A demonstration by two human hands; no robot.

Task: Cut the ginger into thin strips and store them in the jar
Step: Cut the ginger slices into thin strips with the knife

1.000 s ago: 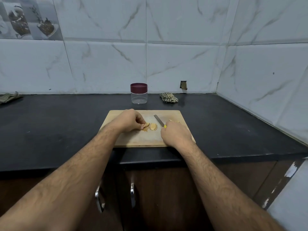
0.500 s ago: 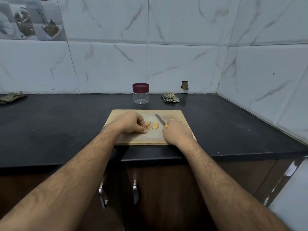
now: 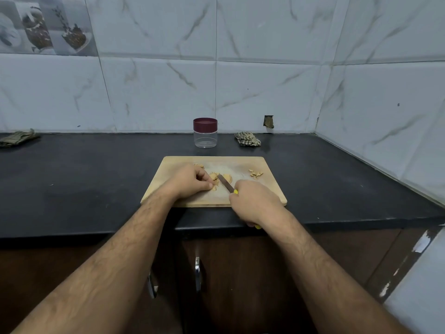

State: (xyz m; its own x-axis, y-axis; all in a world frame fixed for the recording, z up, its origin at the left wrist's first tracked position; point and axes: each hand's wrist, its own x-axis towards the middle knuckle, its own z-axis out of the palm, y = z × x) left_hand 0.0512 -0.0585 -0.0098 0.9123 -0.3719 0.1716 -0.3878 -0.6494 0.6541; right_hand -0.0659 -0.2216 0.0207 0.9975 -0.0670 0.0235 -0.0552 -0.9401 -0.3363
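A wooden cutting board (image 3: 269, 189) lies on the black counter. Flat ginger slices (image 3: 227, 177) sit at its middle. My left hand (image 3: 190, 182) presses its fingertips on the slices from the left. My right hand (image 3: 252, 200) grips a yellow-handled knife (image 3: 226, 183); its blade lies across the ginger, pointing away and left. More ginger scraps (image 3: 256, 174) lie at the board's far right. A clear jar (image 3: 205, 133) with a maroon lid on it stands behind the board, empty as far as I can see.
A crumpled checked cloth (image 3: 247, 139) lies right of the jar by the wall. Another cloth (image 3: 18, 137) is at the far left. Tiled walls close the back and right. Cabinet door handles (image 3: 197, 273) are below the counter edge.
My right hand pulled back toward the front edge and swung the blade left onto the ginger slices. The scraps on the board's right came into view. My left hand stayed on the ginger.
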